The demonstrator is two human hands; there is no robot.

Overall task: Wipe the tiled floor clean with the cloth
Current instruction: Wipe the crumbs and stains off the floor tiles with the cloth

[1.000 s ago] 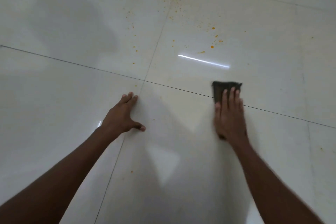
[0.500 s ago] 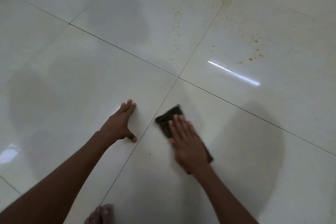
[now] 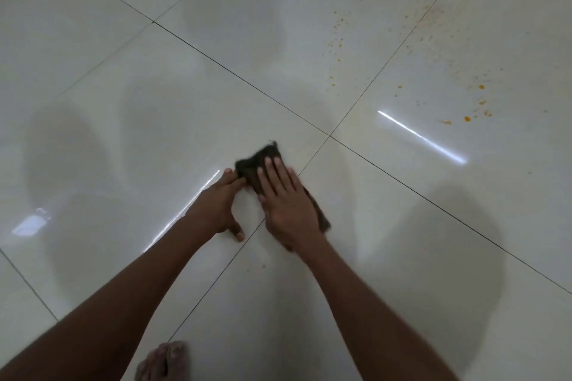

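Note:
A dark cloth (image 3: 259, 161) lies flat on the glossy white tiled floor (image 3: 154, 108), just left of where the grout lines cross. My right hand (image 3: 286, 204) presses flat on the cloth with fingers spread, covering most of it. My left hand (image 3: 221, 204) rests palm-down on the tile right beside it, its fingertips touching the cloth's left edge. Orange specks and smears (image 3: 467, 118) dot the tiles at the upper right, well beyond the cloth. Two tiny orange specks (image 3: 264, 264) sit close to my right wrist.
A bare foot (image 3: 165, 360) shows at the bottom edge, between my forearms. Dark grout lines (image 3: 402, 182) cross the floor diagonally. A bright streak of reflected light (image 3: 422, 137) lies right of the cloth. Soft shadows fall over the tiles at left and lower right.
My right hand has swept the cloth from the right tile leftward across the grout line until it meets my left hand. The view has swung left, shifting the orange stains to the upper right.

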